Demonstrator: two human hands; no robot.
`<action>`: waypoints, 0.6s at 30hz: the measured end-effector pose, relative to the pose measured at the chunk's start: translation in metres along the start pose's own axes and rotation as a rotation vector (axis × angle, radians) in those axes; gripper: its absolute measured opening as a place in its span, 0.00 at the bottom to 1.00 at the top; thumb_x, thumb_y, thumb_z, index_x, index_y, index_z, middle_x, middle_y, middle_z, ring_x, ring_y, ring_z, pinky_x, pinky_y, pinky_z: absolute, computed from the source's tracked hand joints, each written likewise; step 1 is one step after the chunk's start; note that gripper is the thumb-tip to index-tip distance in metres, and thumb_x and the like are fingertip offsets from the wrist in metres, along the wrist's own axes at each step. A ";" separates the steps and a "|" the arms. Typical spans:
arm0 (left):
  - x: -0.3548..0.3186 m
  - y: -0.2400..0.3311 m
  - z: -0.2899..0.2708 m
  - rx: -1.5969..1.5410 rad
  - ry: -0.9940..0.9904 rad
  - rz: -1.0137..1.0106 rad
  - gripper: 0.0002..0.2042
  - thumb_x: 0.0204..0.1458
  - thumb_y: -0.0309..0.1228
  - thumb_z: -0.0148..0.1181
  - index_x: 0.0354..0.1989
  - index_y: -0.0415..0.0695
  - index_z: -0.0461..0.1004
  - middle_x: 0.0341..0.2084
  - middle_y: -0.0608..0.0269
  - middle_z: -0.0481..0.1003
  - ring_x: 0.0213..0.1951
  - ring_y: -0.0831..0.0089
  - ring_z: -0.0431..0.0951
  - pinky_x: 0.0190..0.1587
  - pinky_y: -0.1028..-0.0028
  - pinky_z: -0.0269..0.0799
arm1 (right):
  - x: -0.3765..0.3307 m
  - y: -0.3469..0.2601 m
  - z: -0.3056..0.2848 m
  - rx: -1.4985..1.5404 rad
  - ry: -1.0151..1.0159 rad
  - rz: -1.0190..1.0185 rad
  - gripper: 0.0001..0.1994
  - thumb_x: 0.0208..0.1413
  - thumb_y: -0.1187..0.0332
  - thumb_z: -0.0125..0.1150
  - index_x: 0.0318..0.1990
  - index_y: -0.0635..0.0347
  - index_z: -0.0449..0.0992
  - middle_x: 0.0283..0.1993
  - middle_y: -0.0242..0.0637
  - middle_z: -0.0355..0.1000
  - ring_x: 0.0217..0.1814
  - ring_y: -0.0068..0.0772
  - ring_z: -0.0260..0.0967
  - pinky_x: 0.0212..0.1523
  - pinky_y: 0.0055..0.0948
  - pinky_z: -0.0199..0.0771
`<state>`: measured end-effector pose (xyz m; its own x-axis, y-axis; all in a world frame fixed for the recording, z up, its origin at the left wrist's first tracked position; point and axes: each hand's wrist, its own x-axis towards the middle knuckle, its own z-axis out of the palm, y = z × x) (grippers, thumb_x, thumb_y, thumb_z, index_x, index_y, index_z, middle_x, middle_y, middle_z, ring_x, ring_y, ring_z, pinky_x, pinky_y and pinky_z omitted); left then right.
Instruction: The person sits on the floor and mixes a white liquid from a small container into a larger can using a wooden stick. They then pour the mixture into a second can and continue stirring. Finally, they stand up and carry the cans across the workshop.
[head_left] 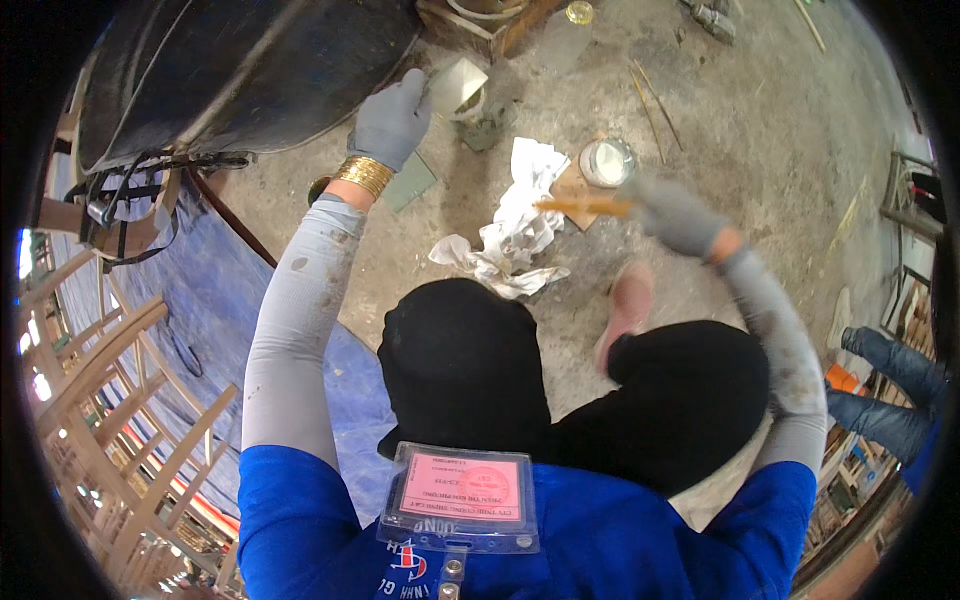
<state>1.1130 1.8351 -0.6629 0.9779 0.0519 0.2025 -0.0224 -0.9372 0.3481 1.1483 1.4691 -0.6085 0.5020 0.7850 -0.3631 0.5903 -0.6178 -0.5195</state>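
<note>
Gripping tan wooden stick, your grey-gloved right hand, if swung low, could tip upper-centre round white-filled jar; grey-gloved left hand: can't tell.

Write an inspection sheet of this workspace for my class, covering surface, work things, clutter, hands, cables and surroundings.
Surface: stained concrete floor.
Work things: light-brown stick-like tool; crumpled white cloth; open container with white contents; pale angular piece.
Clutter: two thin sticks; grey-green sheet.
Hands: both gloved in grey; right hand blurred, closed on the tool; left hand beside the pale piece, grip unclear.
Cables: dark strands at the left; whether cables or straps, unclear.
Surroundings: blue sheeting and wooden frames at left; another person's legs at right.
</note>
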 end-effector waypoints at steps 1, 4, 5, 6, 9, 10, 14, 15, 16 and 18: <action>-0.002 -0.001 -0.002 0.030 0.001 -0.015 0.08 0.47 0.33 0.52 0.31 0.44 0.62 0.21 0.49 0.71 0.25 0.48 0.71 0.26 0.55 0.65 | 0.011 -0.012 0.016 0.001 -0.055 0.019 0.11 0.50 0.69 0.48 0.42 0.59 0.67 0.29 0.40 0.71 0.30 0.39 0.70 0.32 0.36 0.70; -0.003 0.004 -0.003 0.054 0.016 -0.025 0.08 0.47 0.33 0.51 0.30 0.44 0.62 0.20 0.49 0.71 0.25 0.48 0.71 0.26 0.55 0.64 | 0.020 -0.010 0.081 -0.392 0.020 -0.293 0.20 0.48 0.71 0.47 0.52 0.51 0.64 0.39 0.36 0.66 0.42 0.37 0.65 0.39 0.32 0.67; -0.001 0.004 -0.005 0.066 0.027 -0.022 0.08 0.47 0.33 0.51 0.29 0.44 0.61 0.20 0.49 0.70 0.25 0.48 0.71 0.26 0.55 0.64 | 0.019 -0.005 0.106 -0.415 0.051 -0.285 0.22 0.48 0.72 0.46 0.54 0.48 0.62 0.40 0.36 0.64 0.43 0.36 0.63 0.40 0.31 0.66; 0.001 0.004 -0.008 0.060 0.037 -0.029 0.08 0.47 0.33 0.51 0.29 0.44 0.61 0.19 0.49 0.70 0.25 0.48 0.71 0.26 0.55 0.64 | 0.018 -0.001 0.129 -0.439 0.088 -0.278 0.23 0.48 0.72 0.46 0.56 0.46 0.61 0.41 0.35 0.62 0.44 0.35 0.61 0.40 0.30 0.65; -0.005 0.010 -0.011 0.062 0.039 -0.065 0.08 0.48 0.33 0.51 0.28 0.44 0.61 0.18 0.49 0.70 0.24 0.47 0.71 0.25 0.55 0.64 | 0.014 0.009 0.155 -0.438 0.042 -0.213 0.27 0.48 0.72 0.45 0.59 0.41 0.57 0.42 0.35 0.59 0.44 0.35 0.59 0.38 0.30 0.64; -0.005 0.011 -0.012 0.086 0.039 -0.074 0.08 0.48 0.33 0.51 0.28 0.43 0.61 0.17 0.49 0.70 0.24 0.47 0.71 0.25 0.55 0.64 | 0.015 0.011 0.159 -0.427 0.006 -0.187 0.28 0.48 0.72 0.46 0.59 0.40 0.57 0.41 0.35 0.58 0.43 0.36 0.58 0.37 0.30 0.63; -0.007 0.022 -0.010 0.134 -0.021 -0.200 0.08 0.48 0.34 0.49 0.28 0.43 0.62 0.19 0.47 0.71 0.26 0.47 0.71 0.27 0.54 0.66 | 0.013 0.028 0.166 -0.422 0.115 -0.269 0.26 0.46 0.73 0.47 0.57 0.41 0.61 0.39 0.34 0.59 0.41 0.36 0.60 0.36 0.32 0.64; -0.006 0.024 -0.008 0.140 -0.029 -0.215 0.08 0.48 0.34 0.50 0.28 0.44 0.62 0.19 0.47 0.71 0.26 0.47 0.71 0.27 0.54 0.66 | 0.011 0.032 0.166 -0.413 0.136 -0.278 0.27 0.47 0.73 0.47 0.58 0.40 0.60 0.38 0.34 0.59 0.40 0.36 0.60 0.35 0.31 0.63; -0.006 0.028 -0.007 0.146 -0.041 -0.230 0.08 0.48 0.34 0.50 0.28 0.44 0.62 0.19 0.47 0.71 0.26 0.47 0.71 0.27 0.54 0.66 | 0.009 0.034 0.164 -0.400 0.155 -0.286 0.28 0.47 0.73 0.47 0.58 0.40 0.59 0.38 0.34 0.59 0.39 0.35 0.61 0.35 0.31 0.63; -0.003 0.033 -0.005 0.161 -0.042 -0.235 0.08 0.47 0.34 0.50 0.28 0.44 0.61 0.19 0.47 0.71 0.25 0.47 0.71 0.27 0.54 0.65 | 0.007 0.038 0.161 -0.304 0.195 -0.260 0.26 0.47 0.72 0.47 0.57 0.41 0.60 0.36 0.35 0.62 0.37 0.36 0.62 0.34 0.31 0.63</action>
<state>1.1086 1.8061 -0.6474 0.9602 0.2627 0.0944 0.2356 -0.9440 0.2309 1.0723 1.4584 -0.7555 0.4045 0.9108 -0.0826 0.8572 -0.4091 -0.3128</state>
